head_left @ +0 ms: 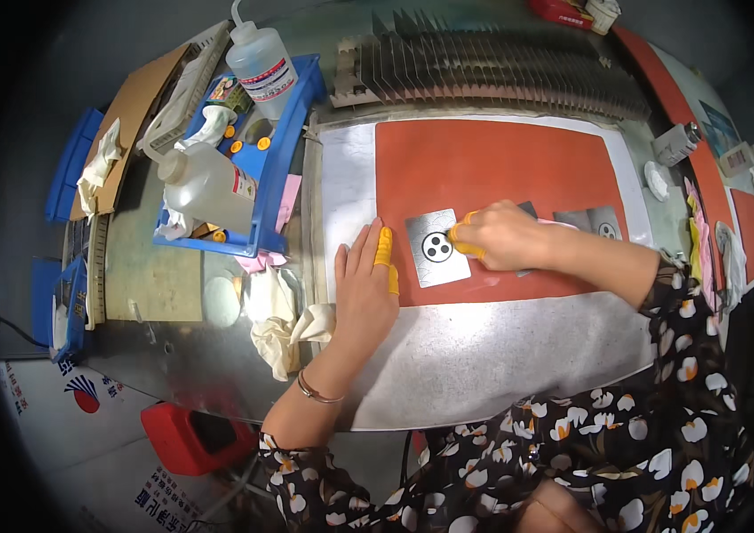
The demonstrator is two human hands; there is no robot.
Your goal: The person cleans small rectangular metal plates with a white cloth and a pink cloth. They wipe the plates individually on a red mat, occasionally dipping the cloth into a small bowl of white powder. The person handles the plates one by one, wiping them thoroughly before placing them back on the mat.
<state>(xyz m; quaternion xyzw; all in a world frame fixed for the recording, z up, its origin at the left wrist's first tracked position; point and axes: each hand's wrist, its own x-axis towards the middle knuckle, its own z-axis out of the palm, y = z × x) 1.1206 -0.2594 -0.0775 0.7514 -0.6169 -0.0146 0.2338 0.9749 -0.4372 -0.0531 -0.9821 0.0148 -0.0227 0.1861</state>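
A silver rectangular plate (430, 275) with a black ring and dots lies on an orange-red mat (501, 160). My left hand (366, 280) rests flat at the mat's left edge, just left of the plate, its fingers stretched out and yellow covers on the index finger and thumb. Over the plate's right side my right hand (503, 235) is closed, its yellow-covered fingers pressed down beside the ring. Whatever it may hold is hidden under the fingers. A second, darker plate shows partly behind this hand. Further right lies another grey plate (579, 218) with a similar round mark.
At the left a blue tray (279, 209) carries two squeeze bottles (263, 71) and orange caps. White cloths (272, 320) lie beside it. A slotted rack (501, 75) spans the back. To the right stand a metal can (674, 144) and more cloths. Below is a red container (190, 440).
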